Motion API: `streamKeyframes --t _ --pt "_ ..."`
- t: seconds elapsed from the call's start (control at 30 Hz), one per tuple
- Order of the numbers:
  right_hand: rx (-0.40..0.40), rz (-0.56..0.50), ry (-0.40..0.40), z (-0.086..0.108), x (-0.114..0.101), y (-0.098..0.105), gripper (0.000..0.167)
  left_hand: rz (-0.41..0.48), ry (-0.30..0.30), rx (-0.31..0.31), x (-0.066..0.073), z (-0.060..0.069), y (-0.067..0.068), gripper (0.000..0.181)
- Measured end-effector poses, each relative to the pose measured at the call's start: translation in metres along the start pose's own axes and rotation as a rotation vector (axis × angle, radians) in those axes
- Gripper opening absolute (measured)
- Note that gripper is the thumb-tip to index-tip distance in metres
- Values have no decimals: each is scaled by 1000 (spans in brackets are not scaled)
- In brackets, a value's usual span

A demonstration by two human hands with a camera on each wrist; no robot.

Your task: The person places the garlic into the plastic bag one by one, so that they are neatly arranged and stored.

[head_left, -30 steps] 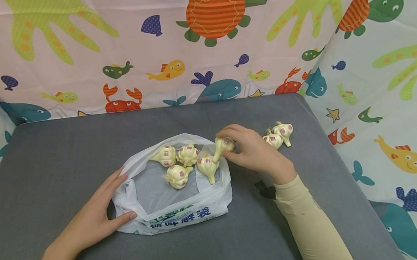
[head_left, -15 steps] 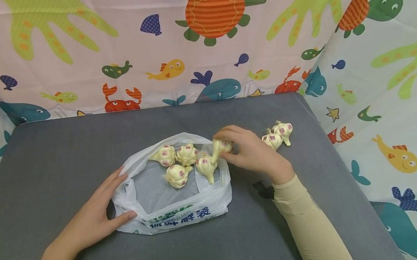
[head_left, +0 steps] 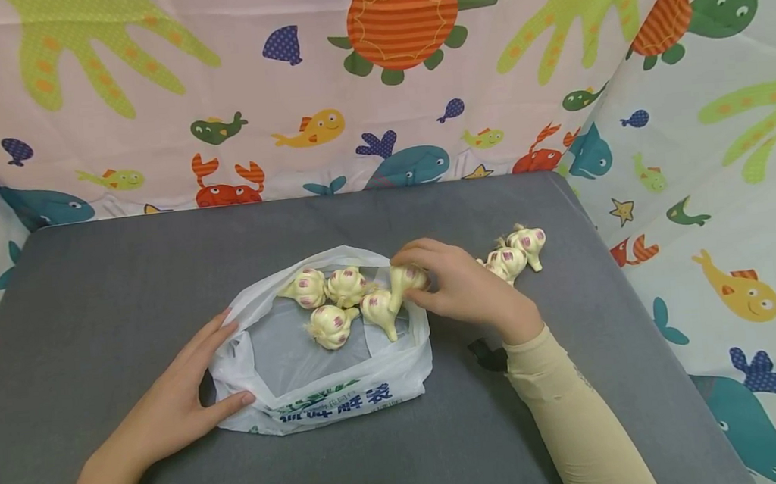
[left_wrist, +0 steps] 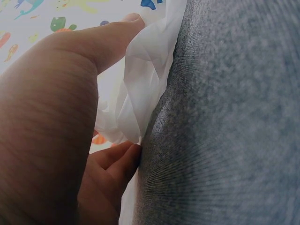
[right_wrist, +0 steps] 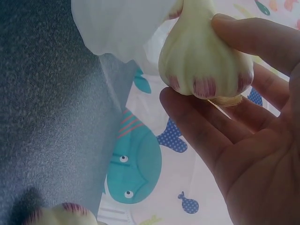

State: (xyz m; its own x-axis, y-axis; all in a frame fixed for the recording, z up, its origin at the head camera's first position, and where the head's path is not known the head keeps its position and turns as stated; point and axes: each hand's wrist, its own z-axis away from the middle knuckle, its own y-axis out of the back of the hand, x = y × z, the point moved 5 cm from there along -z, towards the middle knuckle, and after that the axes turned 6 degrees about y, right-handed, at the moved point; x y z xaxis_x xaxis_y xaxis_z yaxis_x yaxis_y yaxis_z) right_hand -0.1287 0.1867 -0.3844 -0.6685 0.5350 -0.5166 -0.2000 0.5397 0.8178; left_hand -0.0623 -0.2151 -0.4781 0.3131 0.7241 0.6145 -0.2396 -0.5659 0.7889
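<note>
A white plastic bag point(head_left: 336, 409) with blue and green print lies on the table, its mouth wide. Several garlic bulbs point(head_left: 331, 326) are inside. My left hand point(head_left: 175, 407) rests against the bag's left end, thumb at the front and fairly straight fingers along the side; the left wrist view shows white plastic point(left_wrist: 145, 61) between thumb and fingers. At the bag's right rim, my right hand point(head_left: 462, 282) pinches another garlic bulb point(right_wrist: 204, 61) between thumb and fingers, its stem touching or overlapping a bulb in the bag.
To the right, behind my right hand, more garlic bulbs point(head_left: 527, 242) lie close together on the grey table point(head_left: 157, 268); one is partly hidden. A sea-animal patterned cloth point(head_left: 318, 50) hangs behind the table and along its right side.
My right hand has moved slightly left with the garlic bulb, further over the bag's right side. Bulbs in the bag beneath it have shifted slightly left. My left hand has stayed in place.
</note>
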Motion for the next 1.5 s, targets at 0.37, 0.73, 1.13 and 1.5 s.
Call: streamKeyframes --t 0.37,0.73,1.13,1.5 --pt "11 -10 38 0 0 -5 42 5 -15 26 2 -1 1 111" --pt "-18 -19 29 -2 -2 -8 42 7 -21 23 4 0 2 109" --pt "-23 -22 26 -3 -5 -11 41 2 -34 30 3 1 1 109" --pt "-37 -17 19 -3 -4 -15 42 -11 -13 25 0 -1 0 110"
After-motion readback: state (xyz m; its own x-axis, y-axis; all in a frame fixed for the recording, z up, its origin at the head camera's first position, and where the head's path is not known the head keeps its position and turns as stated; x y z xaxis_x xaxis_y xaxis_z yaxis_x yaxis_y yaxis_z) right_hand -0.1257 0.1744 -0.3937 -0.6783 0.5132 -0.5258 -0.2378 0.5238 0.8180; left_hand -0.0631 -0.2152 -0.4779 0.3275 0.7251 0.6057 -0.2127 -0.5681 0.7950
